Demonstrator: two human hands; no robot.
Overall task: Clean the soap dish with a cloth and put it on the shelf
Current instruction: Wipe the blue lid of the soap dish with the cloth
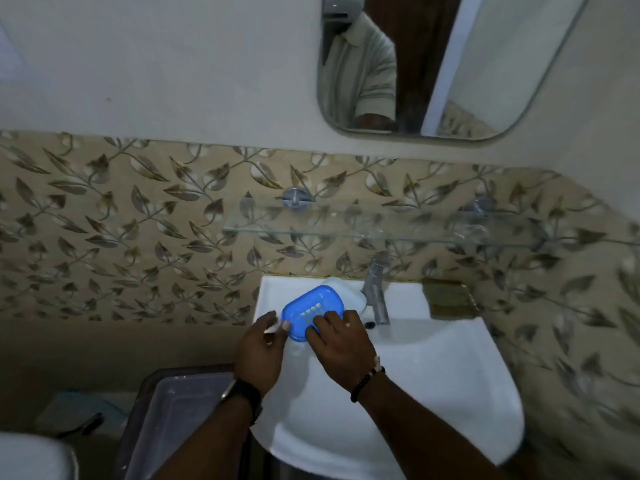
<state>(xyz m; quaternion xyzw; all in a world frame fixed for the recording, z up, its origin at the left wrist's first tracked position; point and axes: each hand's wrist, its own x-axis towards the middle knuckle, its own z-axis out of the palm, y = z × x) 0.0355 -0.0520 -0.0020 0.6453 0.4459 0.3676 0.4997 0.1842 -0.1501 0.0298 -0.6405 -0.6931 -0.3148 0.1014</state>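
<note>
Blue soap dish [313, 305] is tilted over the white sink [433, 375], at the basin's 10 o'clock corner. Left hand [259, 355] pinches the dish's 9 o'clock rim between thumb and fingers, with a white scrap [273, 328] caught there; cloth or not cannot be told. Right hand [341, 348] has fingers bent and close together, curled over the 4 o'clock rim onto the slotted floor. Tap [375, 289] stands at the dish's 3 o'clock. Glass shelf [381, 234] lies at 12 o'clock, well apart

Blue slotted soap dish [311, 301], tilted, over the sink's [433, 375] back-left corner; clear glass shelf [346, 233] above the sink.
</note>
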